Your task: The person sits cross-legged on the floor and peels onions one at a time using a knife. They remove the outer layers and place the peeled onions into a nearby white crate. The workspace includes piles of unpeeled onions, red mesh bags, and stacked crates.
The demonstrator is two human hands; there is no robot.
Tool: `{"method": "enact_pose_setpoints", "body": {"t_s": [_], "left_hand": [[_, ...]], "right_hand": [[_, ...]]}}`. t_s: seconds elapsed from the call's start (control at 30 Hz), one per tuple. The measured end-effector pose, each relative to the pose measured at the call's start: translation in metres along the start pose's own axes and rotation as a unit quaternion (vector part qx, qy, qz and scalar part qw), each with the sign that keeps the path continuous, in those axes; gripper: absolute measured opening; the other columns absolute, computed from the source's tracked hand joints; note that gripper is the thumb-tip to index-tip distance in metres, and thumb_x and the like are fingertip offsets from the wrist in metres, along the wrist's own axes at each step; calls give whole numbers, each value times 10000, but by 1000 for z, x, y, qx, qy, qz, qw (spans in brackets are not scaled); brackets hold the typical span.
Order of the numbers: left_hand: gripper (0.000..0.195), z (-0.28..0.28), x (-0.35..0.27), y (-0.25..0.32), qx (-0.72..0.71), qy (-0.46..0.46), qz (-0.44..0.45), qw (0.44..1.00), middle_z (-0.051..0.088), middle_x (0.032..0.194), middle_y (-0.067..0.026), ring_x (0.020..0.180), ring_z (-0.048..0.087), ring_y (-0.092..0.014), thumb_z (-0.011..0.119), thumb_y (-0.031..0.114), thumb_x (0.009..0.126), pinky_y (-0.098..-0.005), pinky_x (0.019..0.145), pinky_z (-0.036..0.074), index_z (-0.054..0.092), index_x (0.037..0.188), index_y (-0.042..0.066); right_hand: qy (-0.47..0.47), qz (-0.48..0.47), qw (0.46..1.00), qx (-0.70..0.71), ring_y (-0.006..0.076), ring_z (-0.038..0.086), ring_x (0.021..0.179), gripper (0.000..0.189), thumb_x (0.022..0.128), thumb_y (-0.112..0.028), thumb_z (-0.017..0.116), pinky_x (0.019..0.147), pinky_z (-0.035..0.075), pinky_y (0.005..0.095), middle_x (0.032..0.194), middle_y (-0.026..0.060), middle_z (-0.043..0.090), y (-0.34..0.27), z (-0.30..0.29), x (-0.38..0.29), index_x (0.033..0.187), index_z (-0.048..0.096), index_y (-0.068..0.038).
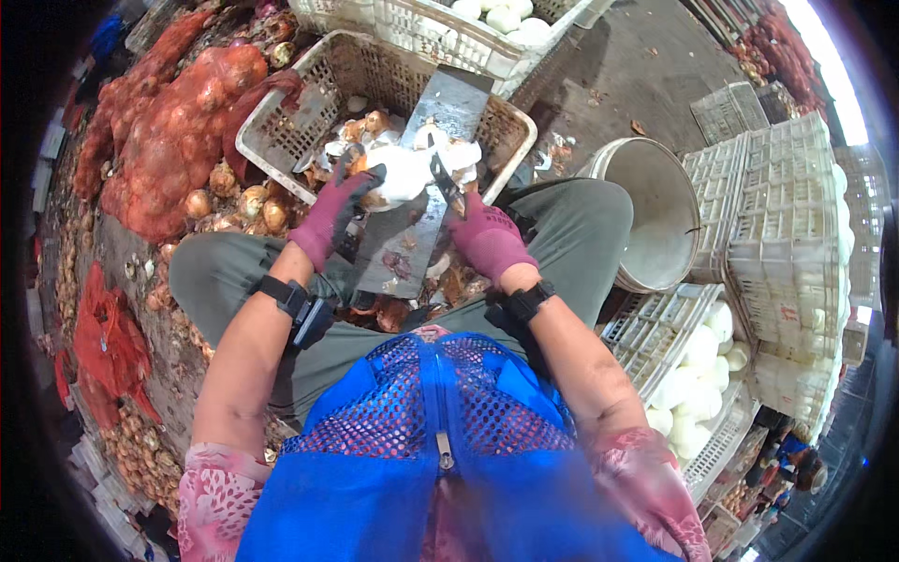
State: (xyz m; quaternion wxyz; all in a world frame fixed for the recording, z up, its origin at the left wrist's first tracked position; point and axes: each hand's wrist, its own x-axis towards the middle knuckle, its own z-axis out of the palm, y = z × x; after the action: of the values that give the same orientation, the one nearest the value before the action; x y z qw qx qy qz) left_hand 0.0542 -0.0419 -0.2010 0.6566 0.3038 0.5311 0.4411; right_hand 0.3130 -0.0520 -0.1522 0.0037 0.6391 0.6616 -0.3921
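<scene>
My left hand point(342, 207), in a purple glove with dark fingertips, grips an onion point(399, 172) whose bright white surface is overexposed. In my right hand point(491, 232), gloved the same way, is a knife point(444, 179); its blade points away from me, beside the onion's right side. Both hands are above a grey board point(449, 105) that slopes across a dirty white plastic crate point(281, 151) between my knees. Onion skins and pale onion pieces point(362, 130) lie in the crate. Glare hides where the blade meets the onion.
Red mesh sacks of onions point(189, 133) and loose onions point(254, 202) lie on the left. A white bucket point(650, 218) stands by my right knee, near stacked plastic crates point(779, 246). Peeled onions point(695, 386) fill a crate at lower right; another crate point(421, 35) stands ahead.
</scene>
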Motion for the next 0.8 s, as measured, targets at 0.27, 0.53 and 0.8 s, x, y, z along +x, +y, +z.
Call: {"method": "enact_pose_setpoints", "body": {"t_s": [0.27,0.53,0.8], "left_hand": [[826,26,-6,9,90,62,23,994,527,1368,-170,1187,567,-236,702,326,894,-348,988,470,264,1523,18],[851,53,-22,-2,193,116,111,968,405,1483,-195,1317,449,-239,721,328,897,-344,1083,380,247,1529,14],[741,8,6,-14,173,109,77,976,571,1333,-110,1176,568,-193,675,412,921,-311,978,460,381,1477,20]], "right_hand": [[19,-24,999,19,441,647,982,515,985,-356,467,848,489,527,1025,293,665,-32,-9,-74,1336,394,14],[-35,-28,999,5,453,623,1042,444,981,-334,466,899,479,522,1090,316,641,-11,19,-53,1241,435,25],[-54,27,995,75,471,607,1085,468,966,-368,481,955,461,527,1137,320,636,-14,36,-31,1237,464,12]]}}
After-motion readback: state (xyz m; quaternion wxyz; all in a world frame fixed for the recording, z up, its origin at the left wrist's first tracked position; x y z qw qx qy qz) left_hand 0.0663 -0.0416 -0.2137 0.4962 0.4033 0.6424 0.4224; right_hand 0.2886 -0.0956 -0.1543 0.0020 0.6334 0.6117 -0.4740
